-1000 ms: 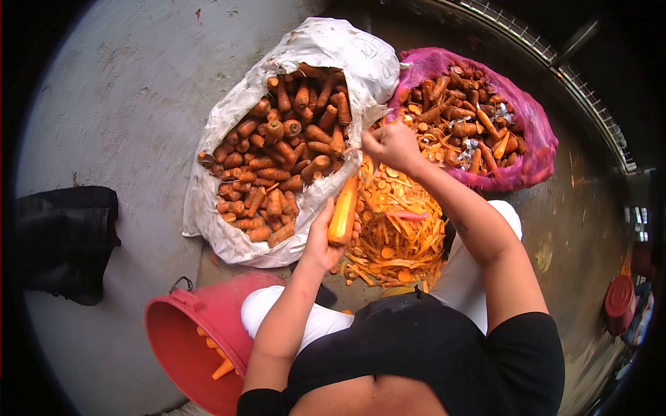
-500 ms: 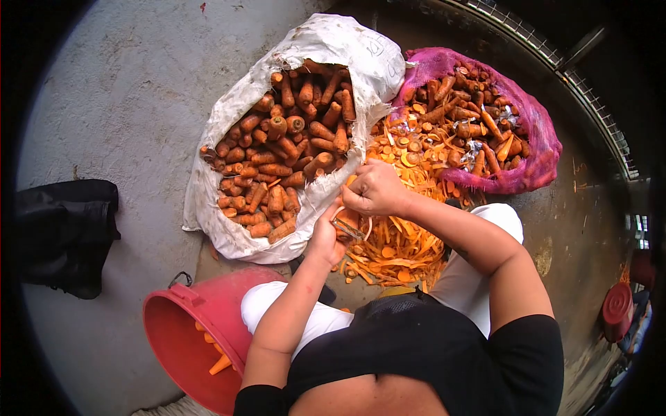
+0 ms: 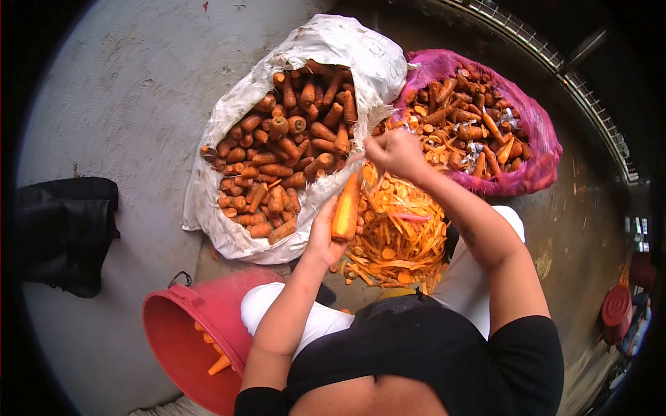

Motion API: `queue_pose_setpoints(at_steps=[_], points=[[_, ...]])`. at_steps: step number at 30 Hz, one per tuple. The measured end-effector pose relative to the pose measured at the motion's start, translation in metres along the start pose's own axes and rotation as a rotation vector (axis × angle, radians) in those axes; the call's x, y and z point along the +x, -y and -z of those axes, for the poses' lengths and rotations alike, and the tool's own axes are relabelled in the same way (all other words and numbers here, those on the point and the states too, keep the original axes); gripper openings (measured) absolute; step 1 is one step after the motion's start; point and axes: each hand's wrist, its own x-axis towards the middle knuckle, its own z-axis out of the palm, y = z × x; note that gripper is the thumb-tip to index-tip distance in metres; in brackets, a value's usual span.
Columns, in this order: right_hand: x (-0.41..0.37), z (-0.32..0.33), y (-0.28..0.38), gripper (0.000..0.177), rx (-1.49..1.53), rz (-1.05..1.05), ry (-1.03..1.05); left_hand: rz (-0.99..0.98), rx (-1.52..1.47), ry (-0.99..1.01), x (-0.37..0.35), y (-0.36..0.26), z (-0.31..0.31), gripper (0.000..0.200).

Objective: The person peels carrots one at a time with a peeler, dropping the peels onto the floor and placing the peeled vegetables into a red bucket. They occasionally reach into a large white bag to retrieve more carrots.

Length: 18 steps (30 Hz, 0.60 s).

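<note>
My left hand (image 3: 326,232) is wrapped round a partly peeled carrot (image 3: 345,211), thick end toward me, with bright orange bare flesh on its upper face. Just beyond the carrot's far tip, my right hand (image 3: 397,152) is closed on a peeler, which is mostly hidden and blurred now; its metal part showed against the carrot earlier. Beneath both hands lies a heap of orange peelings (image 3: 402,243) with cut carrot ends among them. To the left of the heap, a white woven sack (image 3: 239,114) gapes open, full of unpeeled carrots (image 3: 274,156).
A pink mesh sack (image 3: 544,142) of carrots and cut ends lies at the upper right. By my left leg, a tipped red bucket (image 3: 163,340) holds several peeled carrots (image 3: 218,364). Black cloth (image 3: 69,236) lies on the left. A red lidded container (image 3: 616,305) stands far right.
My right hand has moved up and away from the carrot, off its far end. The carrot's peeled face now shows in my left hand, where the peeler lay across it before.
</note>
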Motion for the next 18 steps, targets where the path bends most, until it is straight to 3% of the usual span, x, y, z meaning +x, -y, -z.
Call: queue_pose_setpoints(at_steps=[1, 3, 5, 13, 14, 16, 18], points=[[-0.008, -0.004, 0.012, 0.036, 0.042, 0.178, -0.009, -0.027, -0.034, -0.079, 0.001, -0.002, -0.007, 0.038], [-0.022, -0.016, 0.026, 0.033, 0.011, 0.337, 0.032, -0.074, -0.101, -0.238, 0.002, -0.003, -0.022, 0.035], [-0.033, -0.025, 0.033, 0.03, -0.014, 0.473, -0.014, 0.028, -0.096, -0.199, 0.002, -0.006, -0.01, 0.03], [-0.036, -0.033, 0.024, 0.03, -0.037, 0.587, -0.041, 0.008, -0.111, -0.231, -0.002, 0.004, -0.024, 0.033], [-0.034, -0.035, 0.019, 0.031, -0.07, 0.517, -0.067, -0.002, -0.124, -0.253, -0.002, 0.005, -0.024, 0.034], [-0.022, -0.035, 0.001, 0.031, -0.132, 0.379, -0.118, 0.034, 0.006, -0.113, -0.008, 0.005, -0.009, 0.035], [0.001, -0.018, -0.025, 0.046, -0.347, 0.279, -0.219, 0.019, 0.13, -0.058, -0.013, 0.007, -0.01, 0.038]])
